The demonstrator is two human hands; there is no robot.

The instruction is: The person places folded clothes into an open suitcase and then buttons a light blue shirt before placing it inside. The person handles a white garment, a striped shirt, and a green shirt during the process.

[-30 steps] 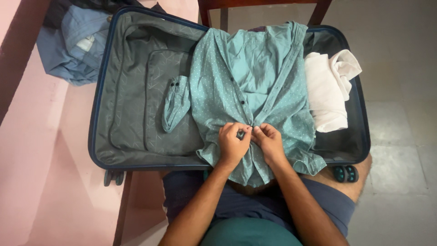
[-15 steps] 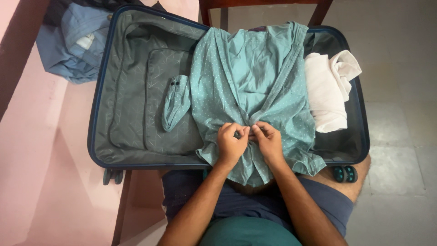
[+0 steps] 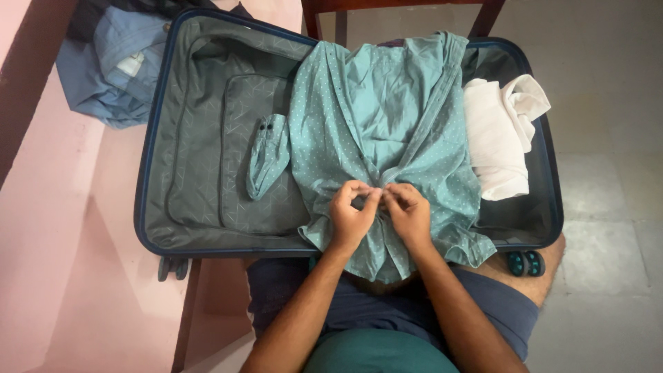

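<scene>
So the teal dotted shirt (image 3: 387,138) is spread face-up across the open suitcase (image 3: 207,138), hem hanging over the near edge onto the lap, and both hands are working the front placket. Left hand (image 3: 351,220) and right hand (image 3: 409,215) sit side by side, nearly touching, fingers (image 3: 366,200) curled and pinching the two front edges right at the middle, looks like a button going through its hole. I'd say keep the placket flat and taut, line the edges up first, then push the button through with the thumb. A folded white garment (image 3: 498,138) lies just to the right, a blue shirt (image 3: 103,69) sits outside the case, well apart
</scene>
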